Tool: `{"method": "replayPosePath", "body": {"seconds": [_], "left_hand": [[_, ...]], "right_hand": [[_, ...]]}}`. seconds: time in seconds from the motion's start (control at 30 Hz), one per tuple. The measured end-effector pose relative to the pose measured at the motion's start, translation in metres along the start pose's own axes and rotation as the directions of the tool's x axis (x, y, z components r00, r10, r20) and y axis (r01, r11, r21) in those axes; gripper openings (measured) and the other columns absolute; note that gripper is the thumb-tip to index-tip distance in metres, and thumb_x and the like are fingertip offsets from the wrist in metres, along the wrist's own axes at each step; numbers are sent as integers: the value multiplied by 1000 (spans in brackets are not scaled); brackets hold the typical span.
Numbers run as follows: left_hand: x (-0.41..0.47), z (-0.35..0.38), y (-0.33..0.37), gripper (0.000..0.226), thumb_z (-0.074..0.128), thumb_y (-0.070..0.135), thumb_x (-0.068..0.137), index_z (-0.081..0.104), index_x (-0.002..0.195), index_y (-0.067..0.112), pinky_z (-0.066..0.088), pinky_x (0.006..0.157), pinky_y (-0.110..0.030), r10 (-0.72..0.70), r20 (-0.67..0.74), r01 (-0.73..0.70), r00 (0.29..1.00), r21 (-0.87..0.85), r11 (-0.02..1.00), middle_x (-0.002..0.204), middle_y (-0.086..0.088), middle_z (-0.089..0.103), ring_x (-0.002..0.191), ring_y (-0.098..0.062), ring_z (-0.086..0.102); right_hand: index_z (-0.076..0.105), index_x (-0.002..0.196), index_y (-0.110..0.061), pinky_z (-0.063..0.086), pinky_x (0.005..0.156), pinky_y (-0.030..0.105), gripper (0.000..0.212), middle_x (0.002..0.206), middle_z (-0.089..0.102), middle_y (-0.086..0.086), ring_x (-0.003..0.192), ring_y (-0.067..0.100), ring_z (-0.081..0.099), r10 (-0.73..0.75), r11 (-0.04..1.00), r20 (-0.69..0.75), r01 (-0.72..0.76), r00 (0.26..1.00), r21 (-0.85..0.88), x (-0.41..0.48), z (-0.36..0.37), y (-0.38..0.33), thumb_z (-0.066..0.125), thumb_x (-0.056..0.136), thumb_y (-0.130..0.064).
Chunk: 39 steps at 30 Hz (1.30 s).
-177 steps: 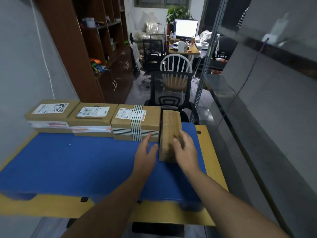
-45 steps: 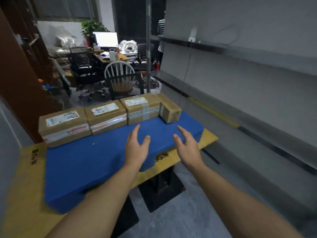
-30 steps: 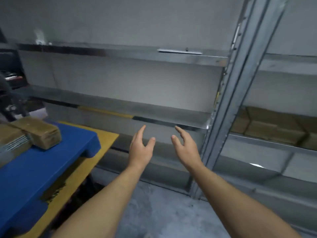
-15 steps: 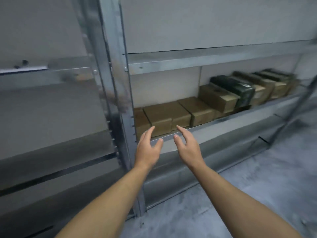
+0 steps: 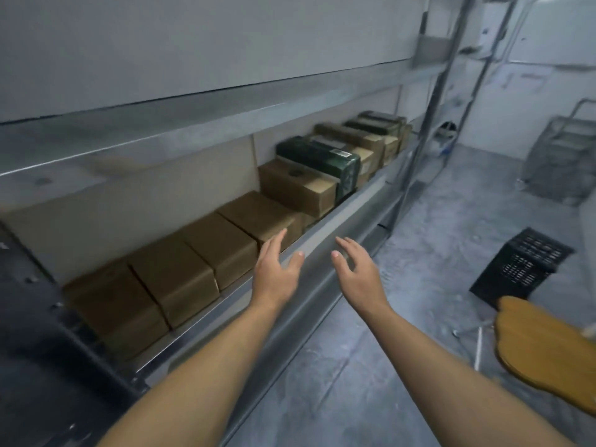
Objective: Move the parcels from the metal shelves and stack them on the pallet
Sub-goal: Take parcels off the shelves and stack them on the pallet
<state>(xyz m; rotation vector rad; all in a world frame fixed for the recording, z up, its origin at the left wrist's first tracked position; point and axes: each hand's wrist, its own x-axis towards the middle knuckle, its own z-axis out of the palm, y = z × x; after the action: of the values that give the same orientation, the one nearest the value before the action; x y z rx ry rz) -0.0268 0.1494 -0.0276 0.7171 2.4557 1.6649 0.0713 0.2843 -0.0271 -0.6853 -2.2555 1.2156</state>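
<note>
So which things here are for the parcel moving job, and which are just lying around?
For the job: brown parcels, dark green parcel, metal shelf, left hand, right hand (both empty).
Just lying about: black crate on the floor, wooden board, wire cart at the back.

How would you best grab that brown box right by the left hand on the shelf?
Probably from the aisle side, over the shelf lip. The brown box sits tight between neighbours, so only its top and front are free. Draw it forward by the top, then hold both sides.
</note>
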Motion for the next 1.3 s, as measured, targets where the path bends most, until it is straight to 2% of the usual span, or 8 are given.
{"method": "replayPosePath", "body": {"seconds": [0.17, 0.37, 0.6, 0.7, 0.83, 1.03, 1.13, 1.3], "left_hand": [[43, 38, 8, 56, 62, 31, 99, 42, 151, 27, 35, 117, -39, -3, 27, 4, 1000, -37, 999, 155, 2, 42, 142, -15, 39], [100, 81, 15, 55, 60, 31, 99, 42, 151, 28, 32, 110, -28, -50, -43, 48, 998, -41, 998, 155, 5, 40, 143, -14, 37], [168, 126, 16, 58, 59, 38, 99, 37, 153, 34, 38, 114, -41, -224, -182, 199, 958, -145, 969, 159, 8, 35, 144, -14, 36], [185, 144, 13, 58, 60, 37, 99, 37, 153, 34, 37, 116, -42, -313, -231, 262, 921, -224, 939, 159, 7, 35, 145, -15, 36], [199, 157, 4, 61, 60, 39, 99, 35, 154, 34, 37, 116, -42, -380, -253, 324, 890, -237, 916, 159, 5, 35, 145, -18, 36], [219, 162, -4, 64, 59, 42, 99, 30, 156, 35, 33, 115, -40, -393, -255, 349, 883, -200, 915, 162, 4, 31, 148, -18, 31], [228, 161, -9, 64, 58, 43, 99, 29, 156, 36, 32, 117, -42, -427, -240, 373, 872, -239, 896, 163, 5, 31, 149, -19, 31], [238, 159, -14, 65, 58, 44, 99, 30, 156, 35, 34, 119, -46, -462, -213, 396, 861, -288, 872, 161, 3, 35, 147, -21, 35]], "right_hand": [[52, 145, -22, 29, 117, 28, 42, 153, 47, -4, 143, 9, 37, 28, 999, -38, -28, 999, 17, 44, -14, 22, 51, 104, -32], [50, 146, -24, 36, 117, 40, 43, 150, 49, -5, 140, 13, 42, 7, 999, 0, -7, 1000, 53, 123, -24, 42, 51, 104, -33], [46, 148, -30, 40, 115, 44, 45, 151, 48, -5, 140, 13, 42, -20, 995, 153, 5, 988, 96, 218, -22, 62, 50, 104, -38], [44, 149, -29, 40, 115, 43, 46, 151, 47, -3, 139, 13, 42, -19, 995, 213, -2, 977, 100, 244, -17, 74, 51, 104, -36], [42, 150, -29, 38, 116, 41, 48, 153, 45, -5, 140, 11, 42, -20, 991, 258, -15, 966, 132, 259, -6, 85, 52, 103, -33], [36, 154, -25, 34, 119, 40, 54, 156, 39, -6, 142, 10, 37, -22, 987, 207, -11, 978, 158, 271, 12, 90, 53, 103, -30], [35, 155, -24, 35, 118, 38, 56, 154, 37, -6, 141, 9, 38, -22, 988, 193, -8, 981, 154, 269, 17, 91, 53, 103, -30], [33, 156, -22, 41, 107, 27, 58, 143, 39, -8, 126, 1, 45, 17, 980, 156, -47, 988, 192, 270, 25, 85, 54, 102, -29]]}}
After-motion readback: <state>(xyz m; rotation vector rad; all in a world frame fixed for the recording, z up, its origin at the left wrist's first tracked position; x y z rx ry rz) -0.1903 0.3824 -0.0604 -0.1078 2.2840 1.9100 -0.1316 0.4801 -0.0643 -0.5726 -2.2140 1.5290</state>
